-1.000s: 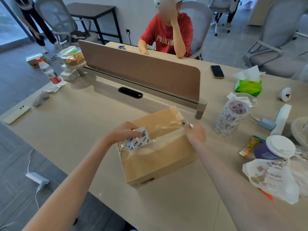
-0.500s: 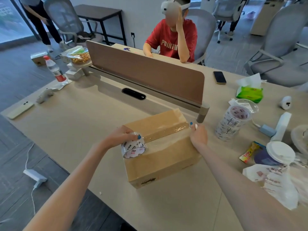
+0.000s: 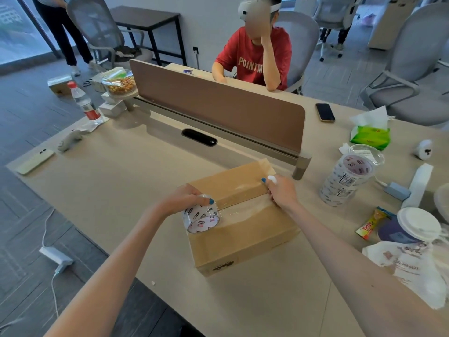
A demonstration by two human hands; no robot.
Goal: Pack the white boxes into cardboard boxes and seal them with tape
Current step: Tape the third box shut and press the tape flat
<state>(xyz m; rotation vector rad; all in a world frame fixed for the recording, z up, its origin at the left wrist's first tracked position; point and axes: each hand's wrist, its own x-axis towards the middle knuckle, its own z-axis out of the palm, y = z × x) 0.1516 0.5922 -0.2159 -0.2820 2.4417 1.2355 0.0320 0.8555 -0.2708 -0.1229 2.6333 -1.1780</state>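
Head view: my left hand curls round the tape roll, at the left end of the seam on top of the box. A clear strip runs from the roll to my right hand, which presses the seam's right end. Whether that hand pinches anything I cannot tell.

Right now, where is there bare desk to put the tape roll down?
Widest bare desk: left of the cardboard box, bordered by the pale phone and the divider. Another strip lies in front of the box, at the near edge. Crowded on the right: stacked tape rolls, cup, plastic bag.
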